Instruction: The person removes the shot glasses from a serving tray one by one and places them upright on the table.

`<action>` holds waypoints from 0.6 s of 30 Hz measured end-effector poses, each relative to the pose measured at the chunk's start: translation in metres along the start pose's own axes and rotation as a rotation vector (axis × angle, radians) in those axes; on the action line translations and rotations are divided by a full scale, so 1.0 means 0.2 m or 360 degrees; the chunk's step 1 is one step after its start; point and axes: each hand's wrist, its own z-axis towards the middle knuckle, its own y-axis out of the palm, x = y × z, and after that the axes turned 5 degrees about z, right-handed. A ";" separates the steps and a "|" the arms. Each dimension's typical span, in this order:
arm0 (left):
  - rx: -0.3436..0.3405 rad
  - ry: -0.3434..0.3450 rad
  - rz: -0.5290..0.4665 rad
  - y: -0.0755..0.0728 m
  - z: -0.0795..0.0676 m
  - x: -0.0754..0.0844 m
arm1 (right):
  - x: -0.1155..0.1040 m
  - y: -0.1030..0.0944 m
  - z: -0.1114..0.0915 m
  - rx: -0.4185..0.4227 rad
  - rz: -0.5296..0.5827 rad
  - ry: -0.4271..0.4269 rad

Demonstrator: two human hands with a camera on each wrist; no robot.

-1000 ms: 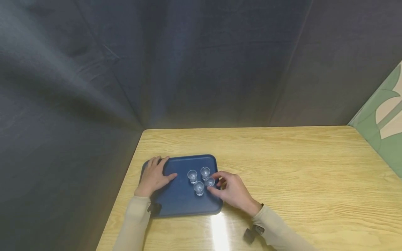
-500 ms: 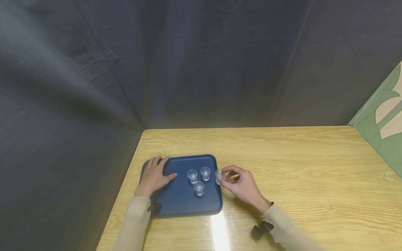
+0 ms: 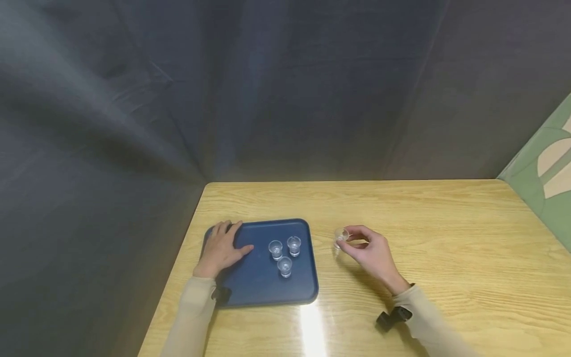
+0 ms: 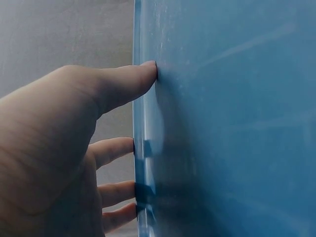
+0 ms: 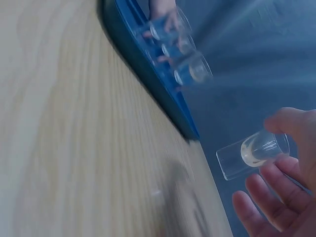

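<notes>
My right hand (image 3: 373, 253) pinches a small clear shot glass (image 3: 340, 239) near its rim, over the wooden table to the right of the blue tray (image 3: 250, 290). In the right wrist view this glass (image 5: 231, 161) has a thick base, and the thumb and fingers hold its rim end. Three similar shot glasses stand upright on the tray: one at the left (image 3: 275, 251), one at the right (image 3: 294, 246) and one nearer me (image 3: 284, 267). My left hand (image 3: 219, 254) rests at the tray's left edge, fingers spread; the left wrist view shows straight fingertips at the rim.
The light wooden table (image 3: 424, 213) extends far to the right of the tray. Dark curtain (image 3: 312, 89) hangs behind the table and along its left side. A green and cream patterned cloth (image 3: 548, 168) is at the far right.
My right hand has lifted the fourth shot glass from the tray and carried it right, past the tray's edge and over the table. My left hand has stayed at the tray's left edge.
</notes>
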 end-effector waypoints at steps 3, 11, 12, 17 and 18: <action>0.0000 -0.0004 -0.0005 0.00 0.00 0.00 | 0.03 -0.06 0.01 0.0044 -0.0028 0.0016; 0.0013 0.0008 -0.0004 -0.02 0.00 0.00 | 0.11 -0.26 0.02 0.0113 -0.0125 0.0045; 0.0012 0.0008 -0.0001 -0.02 0.00 0.00 | 0.12 -0.29 0.02 0.0125 -0.0128 0.0059; 0.0011 0.0000 -0.0015 -0.01 -0.01 0.01 | 0.15 -0.41 0.03 0.0182 -0.0129 0.0148; 0.0010 -0.0002 -0.0016 -0.01 -0.01 0.01 | 0.16 -0.43 0.04 0.0193 -0.0121 0.0164</action>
